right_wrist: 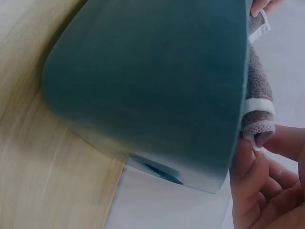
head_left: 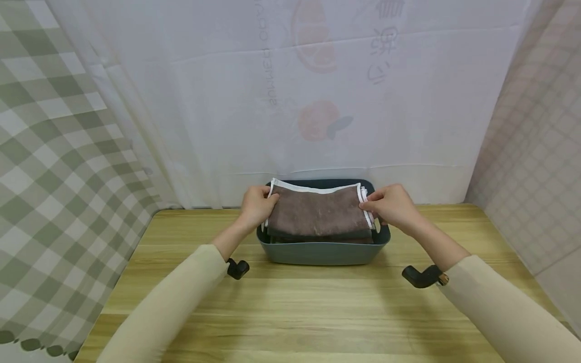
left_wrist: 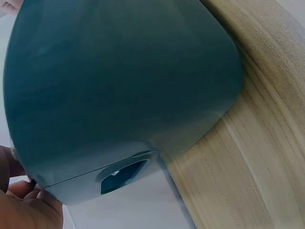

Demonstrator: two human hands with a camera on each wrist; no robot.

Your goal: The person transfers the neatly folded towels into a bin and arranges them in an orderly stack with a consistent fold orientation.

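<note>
A folded brown towel (head_left: 317, 210) with white edging lies across the dark teal plastic basket (head_left: 320, 253), its upper edge raised toward the back rim. My left hand (head_left: 257, 205) pinches the towel's left end at the basket's left side. At the other end, my right hand (head_left: 394, 205) pinches the white-edged corner between thumb and fingers. The right wrist view shows the towel's rolled edge (right_wrist: 259, 112) above the rim, with the right hand (right_wrist: 271, 186) gripping it. In the left wrist view the basket wall (left_wrist: 119, 86) hides most of the towel; the left hand (left_wrist: 28, 205) shows at the rim.
The basket stands on a wood-grain table (head_left: 317, 312) near its back edge. A white printed curtain (head_left: 218, 111) hangs behind, with a green checked cloth (head_left: 59, 166) on the left and a pale grid-patterned cloth (head_left: 535, 126) on the right. The basket has a handle slot (left_wrist: 124, 176).
</note>
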